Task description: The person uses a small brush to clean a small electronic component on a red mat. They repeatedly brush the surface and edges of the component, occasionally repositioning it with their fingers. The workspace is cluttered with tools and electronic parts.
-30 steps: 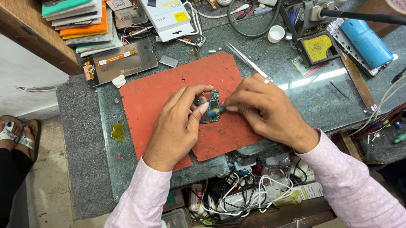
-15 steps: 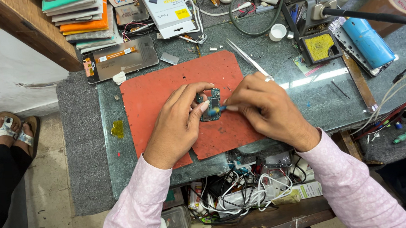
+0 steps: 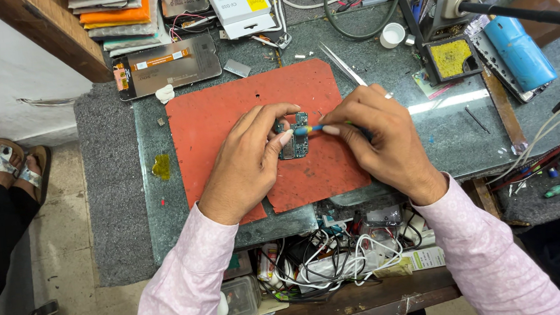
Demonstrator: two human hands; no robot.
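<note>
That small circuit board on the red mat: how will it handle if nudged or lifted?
The circuit board looks thin and rigid, probably light. Lying flat on the red mat, it likely slides rather than tips; the left hand steadies it. Exposed components suggest it is fragile.

A small electronics repair workshop, seen from my remote feed.

I see a red work mat (image 3: pixel 251 133) on a glass tabletop (image 3: pixel 454 142), a soldering sponge holder (image 3: pixel 452 58), tweezers (image 3: pixel 343 65), a detached phone screen (image 3: pixel 167 66), stacked phones (image 3: pixel 117 13) and tangled cables (image 3: pixel 329 258) below.
</note>
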